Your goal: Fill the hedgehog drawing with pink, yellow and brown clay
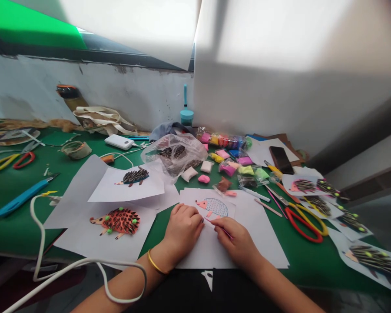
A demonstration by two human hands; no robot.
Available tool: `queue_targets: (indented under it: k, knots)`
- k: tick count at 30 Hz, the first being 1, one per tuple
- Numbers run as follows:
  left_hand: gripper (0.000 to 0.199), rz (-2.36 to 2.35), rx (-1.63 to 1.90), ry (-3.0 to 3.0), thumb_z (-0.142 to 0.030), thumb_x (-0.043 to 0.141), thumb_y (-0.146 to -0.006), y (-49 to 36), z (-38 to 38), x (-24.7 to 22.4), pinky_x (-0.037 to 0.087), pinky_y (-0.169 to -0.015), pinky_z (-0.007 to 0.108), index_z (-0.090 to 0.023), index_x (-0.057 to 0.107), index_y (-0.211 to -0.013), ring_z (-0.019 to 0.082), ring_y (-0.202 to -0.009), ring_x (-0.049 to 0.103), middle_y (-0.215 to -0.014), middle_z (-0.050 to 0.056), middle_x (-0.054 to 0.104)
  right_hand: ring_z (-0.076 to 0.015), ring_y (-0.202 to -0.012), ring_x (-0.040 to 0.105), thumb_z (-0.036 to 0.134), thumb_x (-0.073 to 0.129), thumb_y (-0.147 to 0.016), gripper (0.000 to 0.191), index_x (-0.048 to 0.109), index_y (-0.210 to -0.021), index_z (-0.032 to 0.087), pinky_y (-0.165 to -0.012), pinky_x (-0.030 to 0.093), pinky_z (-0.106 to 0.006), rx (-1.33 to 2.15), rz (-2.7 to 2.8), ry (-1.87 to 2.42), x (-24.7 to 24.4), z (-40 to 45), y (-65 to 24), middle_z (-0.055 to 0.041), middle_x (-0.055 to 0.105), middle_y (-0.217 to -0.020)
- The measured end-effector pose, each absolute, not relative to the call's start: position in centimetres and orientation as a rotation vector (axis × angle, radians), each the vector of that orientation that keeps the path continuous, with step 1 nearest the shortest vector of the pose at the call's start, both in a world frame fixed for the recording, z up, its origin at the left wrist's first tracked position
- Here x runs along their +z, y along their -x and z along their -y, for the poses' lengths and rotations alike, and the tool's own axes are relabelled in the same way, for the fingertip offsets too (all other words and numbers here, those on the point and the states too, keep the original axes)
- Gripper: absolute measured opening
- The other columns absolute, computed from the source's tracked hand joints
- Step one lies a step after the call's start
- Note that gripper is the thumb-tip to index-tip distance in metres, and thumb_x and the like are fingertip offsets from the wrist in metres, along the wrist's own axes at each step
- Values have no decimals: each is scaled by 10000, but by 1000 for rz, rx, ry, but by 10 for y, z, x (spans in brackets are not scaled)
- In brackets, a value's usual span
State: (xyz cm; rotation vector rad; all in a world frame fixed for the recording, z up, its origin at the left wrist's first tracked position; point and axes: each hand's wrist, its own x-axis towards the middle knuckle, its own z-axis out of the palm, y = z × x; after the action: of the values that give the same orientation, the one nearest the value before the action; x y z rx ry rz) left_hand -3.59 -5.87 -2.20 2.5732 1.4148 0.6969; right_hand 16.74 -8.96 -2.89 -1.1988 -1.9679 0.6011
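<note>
At far left, the knife [22, 198] lies with its tip pointing in over the table [16, 234]; a careless reach there might nick a finger. Nearer, the cord [84, 261] loops across the left forearm, so a sudden arm move could snag it and drag it over the orange hedgehog [124, 221], knocking pieces loose.

The left hand [184, 226] rests on the papers, fingers drawn together by a small dark bit; I can't tell whether they grip it. If that hand lifts, the loose sheets may skid. The drawing [219, 208] lies just beyond both hands, and a knuckle could smudge it. The right hand [236, 239] is clamped on a thin tool [210, 221], its tip close to the left fingers; a slip could poke them. Farther right, the scissors [308, 224] could catch a sleeve or elbow.
</note>
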Motion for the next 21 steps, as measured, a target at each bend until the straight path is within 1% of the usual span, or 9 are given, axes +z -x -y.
queue_targets:
  k: [9,14,18,21]
  knots:
    - [42,-1416,695,-2573,-216,661,-851,35,59,-21,350,-1004,451,-238,683,-879,212,-940,571,-932,17,662,-178,-900,663,170,473,-939,246,665,-1081,227,-824,552,-323,553,2007,1221,-29,89,-165,-42,708,-952]
    - [50,-1411,680,-2575,-213,640,-862,35,60,-19,359,-999,456,-237,681,-878,217,-940,571,-936,23,660,-195,-902,667,181,453,-945,254,662,-1082,226,-835,555,-354,557,2025,1245,-28,89,-164,-56,707,-952]
    - [59,-1412,683,-2576,-205,640,-858,35,60,-19,359,-996,454,-239,682,-880,217,-938,571,-935,25,660,-197,-916,664,181,447,-951,250,651,-1091,225,-838,550,-354,542,2053,1247,-29,89,-164,-58,704,-965]
    - [58,-1424,680,-2569,-208,646,-856,35,60,-19,352,-1005,451,-244,683,-883,213,-942,570,-938,16,660,-195,-902,664,172,437,-957,246,645,-1079,218,-813,550,-344,497,2089,1253,-27,89,-163,-59,696,-951]
